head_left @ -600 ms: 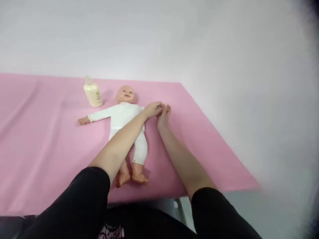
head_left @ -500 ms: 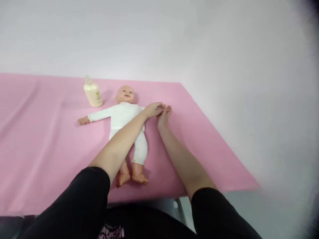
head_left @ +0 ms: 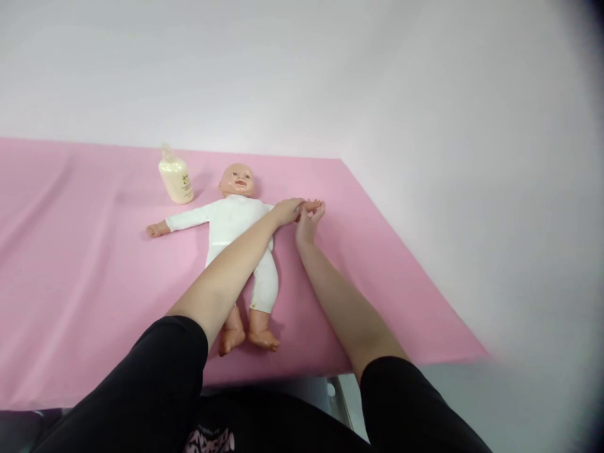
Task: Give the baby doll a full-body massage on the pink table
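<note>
Hands: our left hand and right hand pinch the doll by its small hand; we judge gentle pressure apt.

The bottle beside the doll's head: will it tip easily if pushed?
Probably. The bottle stands upright, taller than wide, on soft pink cloth, so a push near its top may topple it. It looks plastic, likely light and not fragile.

a doll in a white suit lies on its back on the pink surface, arms spread. the left hand and the right hand meet at the doll's outstretched hand, fingers closed around it. a pale bottle stands upright near the doll's head.
</note>
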Demonstrator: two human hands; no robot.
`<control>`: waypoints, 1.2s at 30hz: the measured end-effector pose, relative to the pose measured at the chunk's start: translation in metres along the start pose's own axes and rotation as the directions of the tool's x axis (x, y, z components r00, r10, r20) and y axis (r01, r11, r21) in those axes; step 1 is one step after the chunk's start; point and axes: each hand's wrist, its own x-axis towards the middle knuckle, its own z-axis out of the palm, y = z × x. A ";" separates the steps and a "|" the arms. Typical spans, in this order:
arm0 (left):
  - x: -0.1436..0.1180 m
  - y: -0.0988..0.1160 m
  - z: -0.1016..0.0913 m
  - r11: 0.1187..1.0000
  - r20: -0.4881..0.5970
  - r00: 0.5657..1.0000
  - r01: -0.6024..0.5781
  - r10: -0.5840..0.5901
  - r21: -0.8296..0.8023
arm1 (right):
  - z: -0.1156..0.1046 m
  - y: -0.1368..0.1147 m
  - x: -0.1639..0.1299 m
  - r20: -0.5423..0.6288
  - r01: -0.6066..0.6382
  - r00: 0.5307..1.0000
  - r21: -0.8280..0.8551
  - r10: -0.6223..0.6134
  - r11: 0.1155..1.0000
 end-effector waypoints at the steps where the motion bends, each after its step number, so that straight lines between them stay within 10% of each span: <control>1: -0.001 0.000 0.000 1.000 0.023 1.000 0.012 -0.013 0.022 | 0.001 0.000 -0.001 0.009 0.007 1.000 -0.029 -0.007 1.000; 16: -0.012 0.013 -0.011 0.989 0.154 0.985 0.052 -0.073 0.139 | -0.004 -0.004 -0.004 -0.064 -0.207 0.978 -0.288 0.197 0.935; 25: -0.021 0.030 -0.084 0.978 -0.198 0.968 0.118 -0.151 -0.172 | -0.002 -0.015 -0.017 0.032 -0.186 0.980 -0.202 0.196 0.962; 36: -0.177 -0.031 -0.102 0.731 -0.317 0.778 0.251 -0.542 -0.635 | -0.002 -0.009 -0.013 0.069 -0.124 0.985 -0.342 0.156 0.932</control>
